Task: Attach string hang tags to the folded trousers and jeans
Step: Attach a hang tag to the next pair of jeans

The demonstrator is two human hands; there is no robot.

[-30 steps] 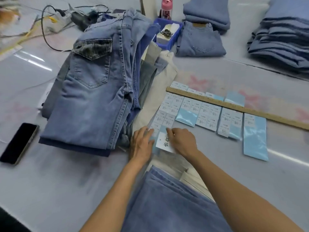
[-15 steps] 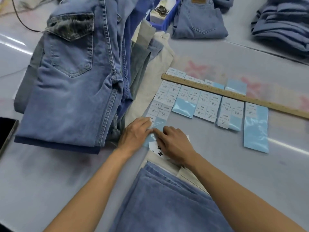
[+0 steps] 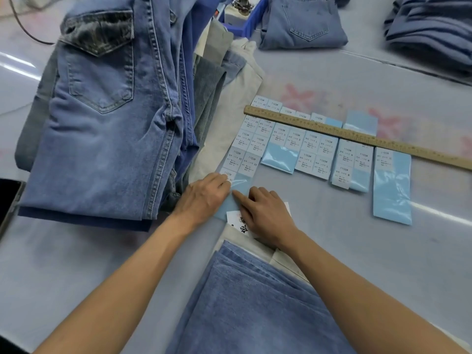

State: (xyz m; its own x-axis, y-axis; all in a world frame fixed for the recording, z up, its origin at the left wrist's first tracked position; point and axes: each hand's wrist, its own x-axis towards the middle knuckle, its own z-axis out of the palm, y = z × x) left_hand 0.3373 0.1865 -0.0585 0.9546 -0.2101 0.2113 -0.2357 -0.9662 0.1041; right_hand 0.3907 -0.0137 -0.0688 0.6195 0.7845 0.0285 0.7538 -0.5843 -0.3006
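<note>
Folded light-blue jeans (image 3: pixel 255 302) lie nearest me on top of beige trousers (image 3: pixel 245 241). A white hang tag (image 3: pixel 236 221) with black characters lies at the beige waistband, mostly under my right hand (image 3: pixel 268 218). That hand's index finger presses on a blue backing sheet (image 3: pixel 240 186) of size labels. My left hand (image 3: pixel 204 198) lies beside it, its fingertips on the sheet's last label (image 3: pixel 226 174), marked XS. Whether the thumb pinches that label is hidden.
A tall pile of jeans (image 3: pixel 107 123) and trousers fills the left. More label sheets (image 3: pixel 314 154) lie under a wooden ruler (image 3: pixel 357 135). A phone (image 3: pixel 9 203) sits at the left edge. A blue bin (image 3: pixel 246 24) and folded jeans (image 3: pixel 304 26) (image 3: pixel 434 31) stand at the back.
Both hands have slid forward from the white hang tag onto the blue backing sheet. My left fingertips have reached its last label. The view has tilted down and closer.
</note>
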